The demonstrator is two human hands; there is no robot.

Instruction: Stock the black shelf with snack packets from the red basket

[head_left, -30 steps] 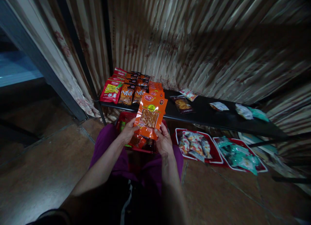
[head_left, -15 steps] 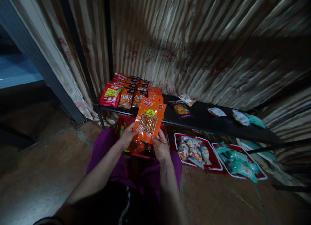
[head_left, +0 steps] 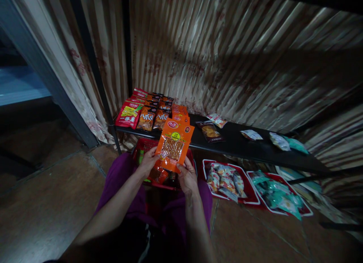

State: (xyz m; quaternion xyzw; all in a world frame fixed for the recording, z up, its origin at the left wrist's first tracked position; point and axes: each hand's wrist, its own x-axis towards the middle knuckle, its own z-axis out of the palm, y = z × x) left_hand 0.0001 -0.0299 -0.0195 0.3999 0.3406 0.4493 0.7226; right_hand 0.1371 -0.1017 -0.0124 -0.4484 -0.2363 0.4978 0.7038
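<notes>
Left hand [head_left: 149,161] and right hand [head_left: 187,176] are holding an orange packet [head_left: 173,146], pinching its near end; moving it is likely requiring matched grips.

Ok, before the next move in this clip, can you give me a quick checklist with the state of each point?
1. Left hand has a grip on the orange packet: ok, at its lower left edge.
2. Right hand has a grip too: ok, at the lower right corner.
3. Packet's printed front is visible: ok.
4. A hand is free: not ok, both hold the packet.
5. Packet is apart from the orange packets on the shelf: cannot tell, it overlaps them in this view.
6. Red basket below is fully visible: not ok, packet and hands cover part.
</notes>
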